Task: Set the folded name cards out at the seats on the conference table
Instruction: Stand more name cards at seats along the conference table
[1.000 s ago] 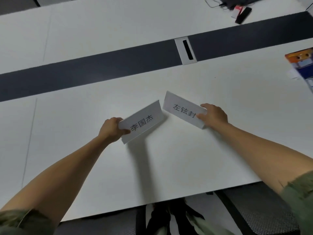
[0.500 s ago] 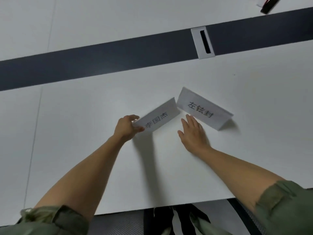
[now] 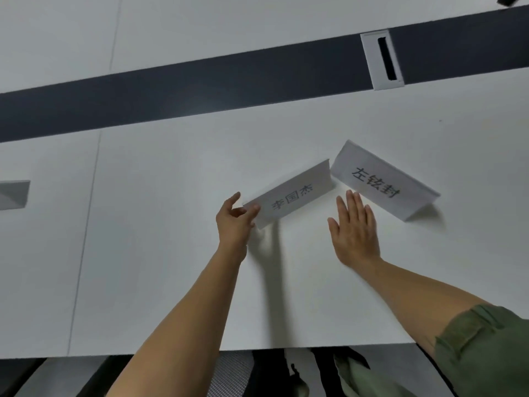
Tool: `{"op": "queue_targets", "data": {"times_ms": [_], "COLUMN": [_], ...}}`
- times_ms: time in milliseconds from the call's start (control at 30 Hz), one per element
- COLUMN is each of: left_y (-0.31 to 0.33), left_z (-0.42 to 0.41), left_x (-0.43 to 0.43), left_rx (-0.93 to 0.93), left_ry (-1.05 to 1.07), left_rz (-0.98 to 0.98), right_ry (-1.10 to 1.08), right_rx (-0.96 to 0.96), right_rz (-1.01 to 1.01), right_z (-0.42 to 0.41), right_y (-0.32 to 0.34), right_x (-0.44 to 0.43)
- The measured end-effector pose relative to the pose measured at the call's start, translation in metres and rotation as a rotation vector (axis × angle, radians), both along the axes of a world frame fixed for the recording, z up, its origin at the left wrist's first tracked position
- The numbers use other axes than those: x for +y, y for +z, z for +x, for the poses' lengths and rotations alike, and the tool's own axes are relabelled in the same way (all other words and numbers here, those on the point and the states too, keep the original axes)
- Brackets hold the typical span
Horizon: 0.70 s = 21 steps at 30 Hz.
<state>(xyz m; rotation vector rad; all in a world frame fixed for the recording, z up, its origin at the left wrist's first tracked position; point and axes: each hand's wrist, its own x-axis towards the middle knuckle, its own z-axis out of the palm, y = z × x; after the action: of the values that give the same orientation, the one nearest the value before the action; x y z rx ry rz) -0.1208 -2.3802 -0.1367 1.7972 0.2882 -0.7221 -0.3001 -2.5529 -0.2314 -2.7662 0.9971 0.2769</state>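
The left hand (image 3: 234,222) has loosened since half a second ago: its thumb touches the front of the left name card (image 3: 292,197) at the card's left end and the index finger lifts behind the edge; whether it still pinches cannot be told. The right hand (image 3: 355,227) remains flat with fingers straight and together, just near of the right name card (image 3: 378,183), which stands free on the white conference table (image 3: 157,253). The two cards almost meet at their far corners. A third folded card (image 3: 14,194) now shows at the left edge. Farther off, a dark strip (image 3: 171,87) holds a white cable port (image 3: 382,60).
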Motion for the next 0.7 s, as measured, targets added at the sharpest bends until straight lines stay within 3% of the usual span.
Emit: {"op": "queue_targets", "data": {"times_ms": [267,500,700], "left_y": [0.008,0.03,0.045], "left_z": [0.027,0.077,0.128], "left_x": [0.006,0.052,0.106], "left_rx": [0.128,0.144,0.092], "left_ry": [0.058,0.061,0.045], "left_rz": [-0.27,-0.313,-0.281], "right_ry": [-0.031,-0.199,-0.337], "right_rx": [0.069,0.192,0.101], "right_rz": [-0.042,0.048,0.204], "right_z": [0.005,0.032,0.067], "right_y": [0.0,0.022,0.051], "right_x": [0.004,0.018,0.066]}}
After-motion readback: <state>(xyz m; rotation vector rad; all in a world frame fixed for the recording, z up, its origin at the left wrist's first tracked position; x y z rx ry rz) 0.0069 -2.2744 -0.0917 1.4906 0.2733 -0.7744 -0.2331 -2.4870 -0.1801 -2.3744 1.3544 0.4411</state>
